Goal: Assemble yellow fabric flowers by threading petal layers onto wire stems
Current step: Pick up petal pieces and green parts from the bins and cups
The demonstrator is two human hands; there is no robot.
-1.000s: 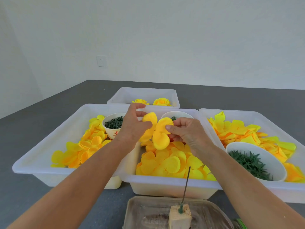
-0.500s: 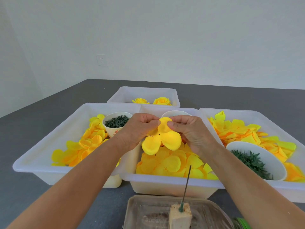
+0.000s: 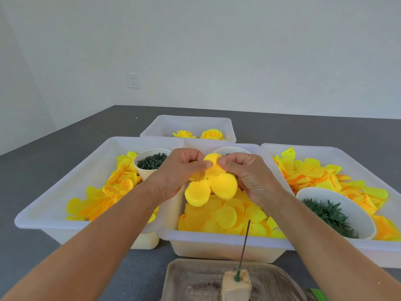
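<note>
Four white plastic bins stand on the grey table: one at the left (image 3: 54, 205), one in the middle (image 3: 217, 242), one at the right (image 3: 325, 153) and a smaller one at the far side (image 3: 188, 122). Three white cups hold green pieces: left (image 3: 143, 174), middle (image 3: 230, 149), right (image 3: 347, 198). Two finished yellow flowers lie in the far bin: (image 3: 184, 134) and (image 3: 212, 134). One wire stem (image 3: 244, 244) stands upright in one block (image 3: 236, 285). Two hands: left (image 3: 173, 172), right (image 3: 249, 174). The loose petals are too many to count.
</note>
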